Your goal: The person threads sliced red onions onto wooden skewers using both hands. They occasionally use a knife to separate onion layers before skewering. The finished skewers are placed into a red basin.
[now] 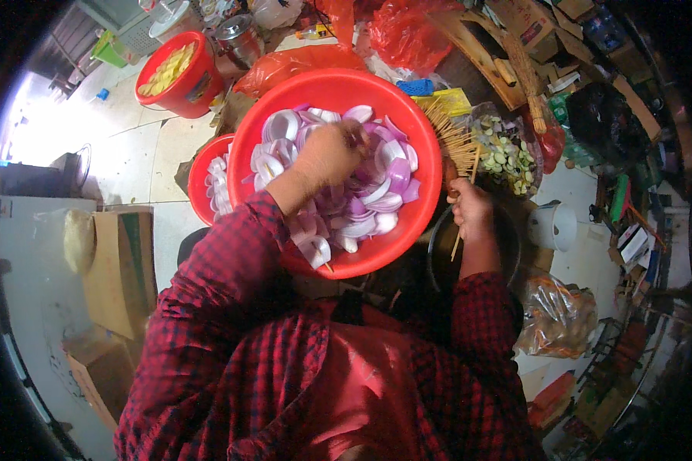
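A large red plastic basin (pixel 421 222) holds many cut pieces of purple onion (pixel 375 201). Over the onion in its middle is my left hand (pixel 331 152), fingers curled down and partly hidden, so what they hold does not show. Onion pieces threaded on wooden skewers (pixel 314 252) lie along the basin's left and lower left. To the right of the rim, my right hand (pixel 472 208) grips a thin wooden skewer (pixel 455 246) that stands nearly upright in view. Just beyond that hand a bundle of bare skewers (pixel 455 138) fans out.
A smaller red basin (pixel 199 187) with white skewered pieces sits at the left. Behind it stands a red bucket (pixel 207 86) of yellow slices. Vegetable scraps (pixel 510 155) fill a plastic bag at right, near a white bucket (pixel 553 226). Cardboard boxes (pixel 121 271) stand at left.
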`<action>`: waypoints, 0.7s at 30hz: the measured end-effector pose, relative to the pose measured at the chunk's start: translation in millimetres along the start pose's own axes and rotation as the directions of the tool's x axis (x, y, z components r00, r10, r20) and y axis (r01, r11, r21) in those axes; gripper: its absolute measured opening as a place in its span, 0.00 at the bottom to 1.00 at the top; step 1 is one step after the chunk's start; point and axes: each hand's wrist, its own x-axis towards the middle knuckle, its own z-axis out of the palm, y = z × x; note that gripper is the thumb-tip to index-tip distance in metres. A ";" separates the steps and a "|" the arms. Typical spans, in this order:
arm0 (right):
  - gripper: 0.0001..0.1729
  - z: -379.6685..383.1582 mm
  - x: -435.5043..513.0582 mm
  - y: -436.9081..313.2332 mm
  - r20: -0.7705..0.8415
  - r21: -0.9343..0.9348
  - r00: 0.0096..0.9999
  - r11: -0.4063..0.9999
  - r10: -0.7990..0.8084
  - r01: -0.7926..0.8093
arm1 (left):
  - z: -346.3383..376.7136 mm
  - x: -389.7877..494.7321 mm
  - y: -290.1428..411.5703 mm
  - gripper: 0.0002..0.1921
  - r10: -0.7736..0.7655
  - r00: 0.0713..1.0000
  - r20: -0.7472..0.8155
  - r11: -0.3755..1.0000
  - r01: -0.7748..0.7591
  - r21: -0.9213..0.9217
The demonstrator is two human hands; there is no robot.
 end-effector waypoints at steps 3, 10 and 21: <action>0.11 3.3 13.7 12.7 0.043 -0.046 0.998 0.998 0.034 -0.032 | -5.1 22.3 3.6 0.15 -0.012 0.994 -0.109 0.999 0.008 -0.038; 0.08 18.2 24.6 32.3 0.033 -0.022 0.996 0.996 -0.086 0.087 | 20.7 68.6 28.4 0.24 -0.263 0.965 -0.013 0.943 0.260 0.207; 0.17 22.4 67.2 71.2 -0.048 -0.434 0.958 0.870 -0.282 0.234 | 20.9 64.1 17.4 0.13 -0.235 0.972 0.011 0.912 0.224 -0.344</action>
